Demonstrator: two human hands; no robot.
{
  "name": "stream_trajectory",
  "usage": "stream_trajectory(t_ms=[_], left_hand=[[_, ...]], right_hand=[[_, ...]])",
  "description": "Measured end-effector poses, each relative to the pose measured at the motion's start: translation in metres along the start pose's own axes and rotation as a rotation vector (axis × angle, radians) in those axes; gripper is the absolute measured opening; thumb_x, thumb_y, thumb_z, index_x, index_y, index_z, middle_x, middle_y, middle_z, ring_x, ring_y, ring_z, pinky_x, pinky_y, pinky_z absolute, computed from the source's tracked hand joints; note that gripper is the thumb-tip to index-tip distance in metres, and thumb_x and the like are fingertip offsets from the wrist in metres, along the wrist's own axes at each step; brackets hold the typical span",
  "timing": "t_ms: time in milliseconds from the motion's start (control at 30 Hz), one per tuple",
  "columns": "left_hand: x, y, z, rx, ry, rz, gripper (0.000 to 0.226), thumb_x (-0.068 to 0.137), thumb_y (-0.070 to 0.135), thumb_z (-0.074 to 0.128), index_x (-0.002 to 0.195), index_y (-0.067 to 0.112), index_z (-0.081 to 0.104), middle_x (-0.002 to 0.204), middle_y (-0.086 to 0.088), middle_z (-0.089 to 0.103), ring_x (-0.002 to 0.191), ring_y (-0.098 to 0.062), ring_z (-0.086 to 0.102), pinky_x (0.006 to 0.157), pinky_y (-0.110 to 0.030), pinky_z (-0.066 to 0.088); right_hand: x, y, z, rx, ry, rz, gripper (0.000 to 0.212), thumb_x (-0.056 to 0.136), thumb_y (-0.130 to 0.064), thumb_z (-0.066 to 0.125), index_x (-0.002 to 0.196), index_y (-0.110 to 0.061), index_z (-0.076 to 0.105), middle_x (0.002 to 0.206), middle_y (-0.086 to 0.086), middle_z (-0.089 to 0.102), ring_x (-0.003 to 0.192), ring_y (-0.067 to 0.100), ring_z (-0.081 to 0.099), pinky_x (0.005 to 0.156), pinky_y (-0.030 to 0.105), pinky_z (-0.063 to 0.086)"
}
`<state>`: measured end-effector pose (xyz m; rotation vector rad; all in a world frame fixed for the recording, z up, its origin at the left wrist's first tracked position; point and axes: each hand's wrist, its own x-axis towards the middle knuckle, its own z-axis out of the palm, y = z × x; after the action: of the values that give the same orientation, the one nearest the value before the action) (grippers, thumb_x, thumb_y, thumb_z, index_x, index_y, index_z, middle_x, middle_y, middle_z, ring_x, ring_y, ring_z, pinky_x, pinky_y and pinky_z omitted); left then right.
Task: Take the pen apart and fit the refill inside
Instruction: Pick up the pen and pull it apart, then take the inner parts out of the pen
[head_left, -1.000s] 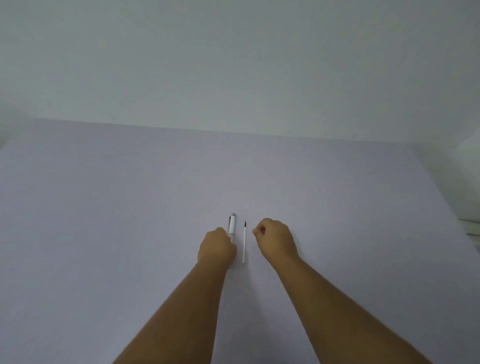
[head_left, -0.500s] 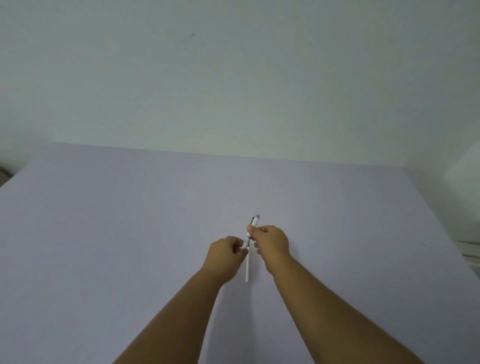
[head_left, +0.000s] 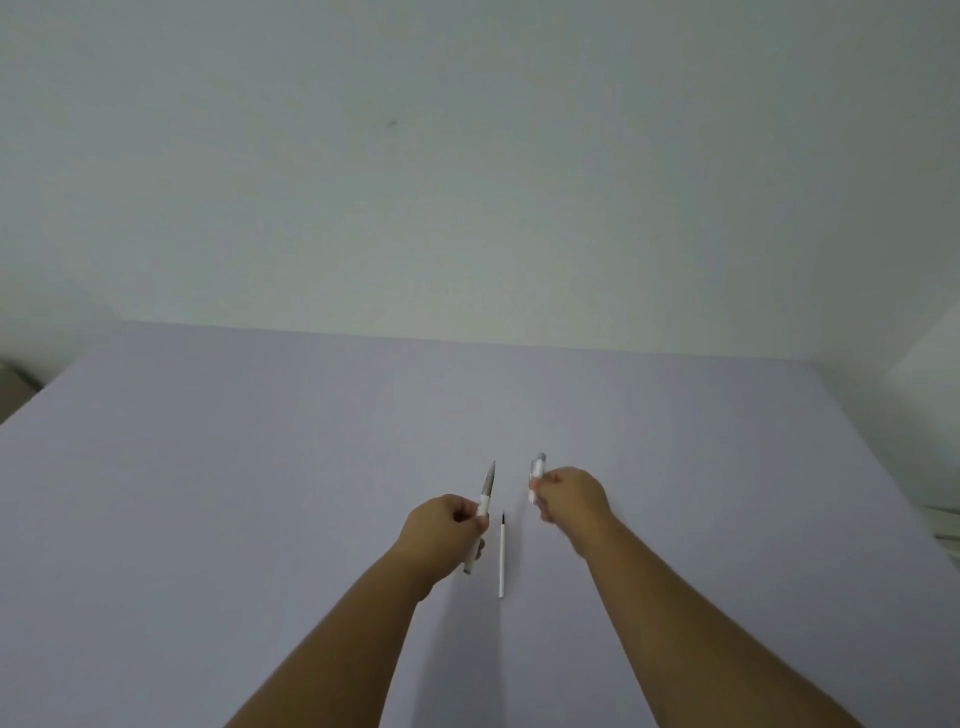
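Our left hand (head_left: 441, 525) fingers (head_left: 480, 521) pinch the pen's tip section (head_left: 480, 514), point angled up. Our right hand (head_left: 571, 496) fingers clamp the pen's clip section (head_left: 536, 475). We hold the halves apart, apparently clearing access. The refill (head_left: 502, 558) lies between them on the lavender worktop (head_left: 208, 493), lower centre of frame.

White refill (head_left: 502, 561) (black tip), white pen barrel (head_left: 481, 514) with grey cone, lilac table (head_left: 260, 493)
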<state>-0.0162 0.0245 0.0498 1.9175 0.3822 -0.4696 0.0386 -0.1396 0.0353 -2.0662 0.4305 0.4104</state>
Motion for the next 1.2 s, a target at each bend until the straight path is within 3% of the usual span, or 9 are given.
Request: stream_trajectory(t_ms=[67,133,267,400,767,900,967,1033,1200], left_hand=[[0.003,0.000,0.000,-0.028,0.013,-0.008,0.009,0.092,0.019,0.057,0.086,0.017,0.063,0.080,-0.003,0.067,0.081,-0.021,0.068,0.091,-0.042,0.057],[0.005,0.001,0.002,-0.063,0.022,-0.012,0.006,0.092,0.018,0.058,0.090,0.015,0.063,0.081,-0.003,0.067,0.078,-0.020,0.067,0.090,-0.041,0.058],[0.007,0.003,0.005,-0.080,0.049,-0.014,0.011,0.091,0.014,0.058,0.100,0.011,0.064,0.088,-0.006,0.069,0.077,-0.019,0.065,0.086,-0.036,0.059],[0.008,0.001,0.007,-0.070,0.070,-0.009,0.010,0.090,0.017,0.058,0.097,0.014,0.065,0.089,-0.006,0.072,0.082,-0.020,0.065,0.089,-0.042,0.058],[0.006,0.001,0.007,-0.060,0.073,0.004,0.006,0.090,0.016,0.058,0.095,0.016,0.063,0.088,-0.002,0.070,0.082,-0.018,0.065,0.082,-0.039,0.057],[0.005,0.001,0.007,-0.013,0.068,0.021,0.005,0.090,0.017,0.059,0.093,0.017,0.062,0.081,0.001,0.066,0.075,-0.015,0.063,0.071,-0.032,0.056],[0.003,0.002,0.007,0.048,0.078,0.040,0.003,0.090,0.019,0.058,0.090,0.019,0.062,0.081,0.001,0.065,0.074,-0.015,0.061,0.067,-0.030,0.054],[0.002,0.005,0.008,0.149,0.098,0.083,0.003,0.091,0.022,0.058,0.091,0.020,0.060,0.084,-0.001,0.067,0.075,-0.016,0.060,0.068,-0.028,0.052],[-0.010,0.015,0.009,0.320,0.099,0.178,0.006,0.094,0.024,0.056,0.091,0.019,0.058,0.086,-0.004,0.068,0.083,-0.023,0.066,0.074,-0.030,0.052]], right_hand=[[0.000,0.021,0.009,-0.308,-0.039,-0.043,0.032,0.090,-0.024,0.053,0.060,-0.015,0.057,0.056,-0.002,0.051,0.068,0.022,0.054,0.060,0.026,0.039],[-0.001,0.041,0.021,-0.409,-0.034,-0.058,0.026,0.090,-0.025,0.053,0.073,-0.009,0.063,0.065,0.002,0.060,0.073,0.022,0.054,0.057,0.025,0.038],[-0.002,0.056,0.037,-0.407,0.045,-0.055,0.032,0.094,-0.036,0.049,0.080,-0.009,0.059,0.080,0.009,0.064,0.074,0.023,0.059,0.065,0.029,0.045],[-0.003,0.059,0.042,-0.430,0.085,-0.085,0.033,0.095,-0.036,0.047,0.089,-0.007,0.062,0.097,0.013,0.070,0.076,0.023,0.054,0.071,0.030,0.046],[-0.008,0.064,0.047,-0.381,0.117,-0.055,0.030,0.095,-0.031,0.049,0.099,-0.005,0.063,0.104,0.013,0.067,0.097,0.029,0.062,0.078,0.032,0.048],[-0.013,0.049,0.038,-0.184,0.177,-0.044,0.024,0.092,-0.028,0.053,0.094,-0.007,0.064,0.097,0.010,0.066,0.085,0.024,0.056,0.071,0.026,0.042],[-0.017,0.028,0.030,0.155,0.124,0.006,0.029,0.093,-0.037,0.051,0.075,-0.016,0.061,0.080,0.002,0.062,0.077,0.020,0.052,0.069,0.027,0.044],[-0.023,0.005,0.024,0.461,-0.001,0.104,0.033,0.090,-0.047,0.053,0.074,-0.019,0.062,0.078,-0.001,0.059,0.070,0.018,0.052,0.073,0.032,0.048],[-0.037,-0.016,0.017,0.400,-0.034,-0.044,0.026,0.085,-0.036,0.065,0.077,-0.011,0.065,0.071,0.000,0.057,0.064,0.012,0.051,0.063,0.023,0.046]])
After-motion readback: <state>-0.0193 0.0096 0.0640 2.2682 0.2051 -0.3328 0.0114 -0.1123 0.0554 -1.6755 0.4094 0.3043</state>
